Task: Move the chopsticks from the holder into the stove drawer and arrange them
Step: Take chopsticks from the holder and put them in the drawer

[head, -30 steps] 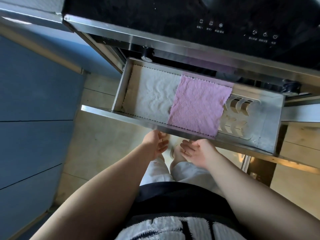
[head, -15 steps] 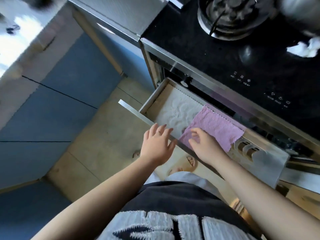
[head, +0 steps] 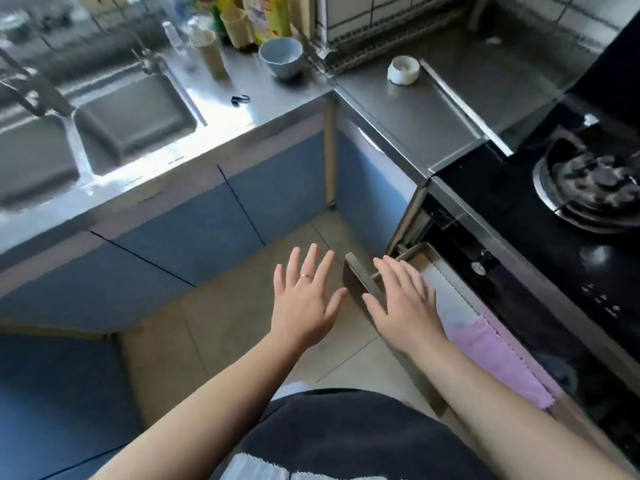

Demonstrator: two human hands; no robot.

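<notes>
Steel counter (head: pixel 408 109) wraps the corner: sink (head: pixel 104 147) on the left run, black stove (head: pixel 519 209) on the right w/ its drawer (head: pixel 363 278) pulled out below, lined w/ a white mat (head: pixel 446 292) and a pink cloth (head: pixel 498 355). Your left hand (head: pixel 304 303) hangs over the floor, flat, fingers spread, holding nothing. Your right hand (head: pixel 405 303) is likewise flat and empty over the drawer's front corner; contact w/ the rail can't be determined. Hands are side by side, small gap btwn. No chopsticks seen in the visible part of the drawer. A beige cup (head: pixel 209 53) at the back of the counter, btwn sink and blue bowl (head: pixel 280 57), is prob. the holder, but it's too blurred to confirm and the sticks themselves don't resolve. Assessment: expect light, stiff, thin sticks, smooth and apt to slip or fan out. Take them as one bundle around mid-length, not by the tips. Edges: the drawer's metal front corner juts into the floor space, so mind it on the turn. Room: corner floor is open; the reach to the cup crosses bare steel, w/ the bowl near it. Soft lining should check rolling.
</notes>
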